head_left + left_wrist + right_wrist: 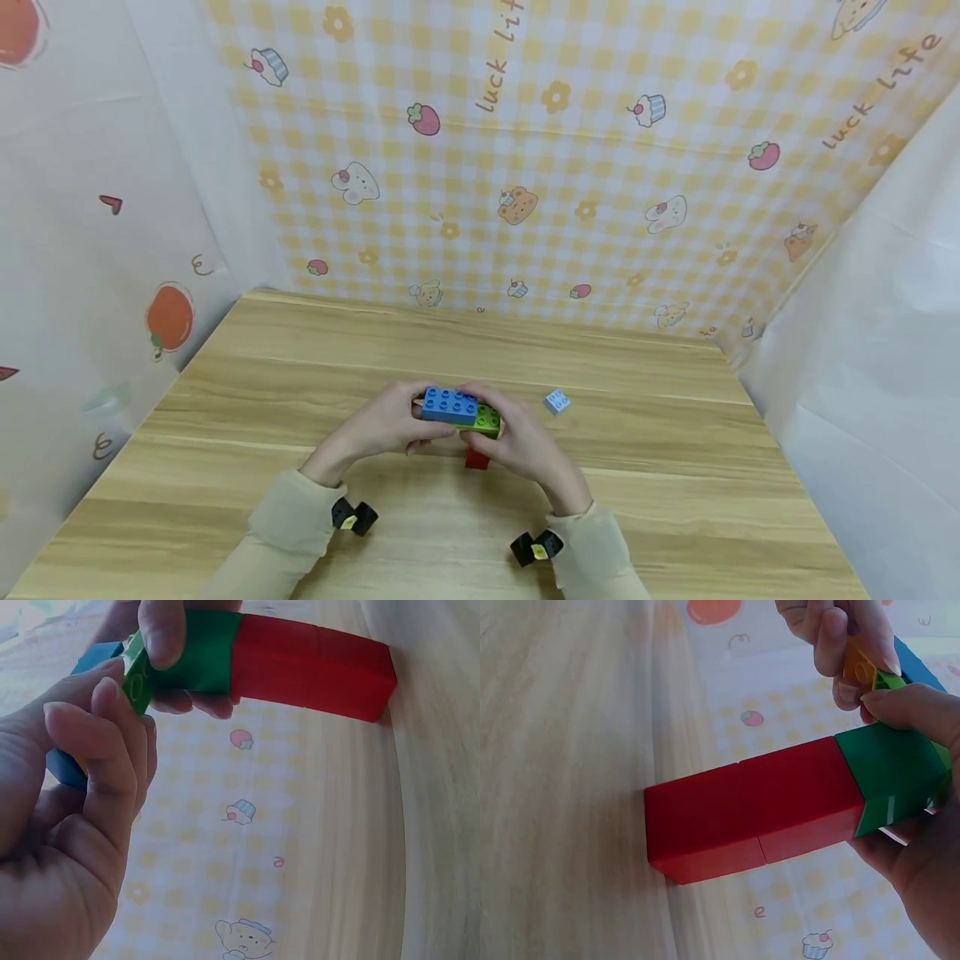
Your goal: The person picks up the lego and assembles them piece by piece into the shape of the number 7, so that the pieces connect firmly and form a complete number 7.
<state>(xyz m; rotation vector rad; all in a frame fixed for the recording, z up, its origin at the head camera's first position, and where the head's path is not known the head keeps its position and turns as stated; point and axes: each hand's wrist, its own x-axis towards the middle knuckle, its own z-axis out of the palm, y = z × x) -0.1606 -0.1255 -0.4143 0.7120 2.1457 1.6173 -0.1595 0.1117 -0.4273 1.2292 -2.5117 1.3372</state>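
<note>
A toy brick tower stands upright on the table, held between both hands. At its base are two red bricks (754, 810); a dark green brick (892, 776) sits over them, then a light green brick (488, 419). On top lies a long blue brick (450, 403), which juts out to the left. Beneath this overhang an orange brick (859, 661) shows partly between the fingers. My left hand (390, 421) grips the blue brick's left end with the orange brick. My right hand (521, 437) holds the green bricks from the right, thumb in front. Fingers hide part of the joins.
A small light blue brick (557, 402) lies on the wooden table (645, 500), right of the tower and behind the right hand. A patterned cloth (480, 167) hangs along the table's back edge, with white cloth (82, 250) on the left side.
</note>
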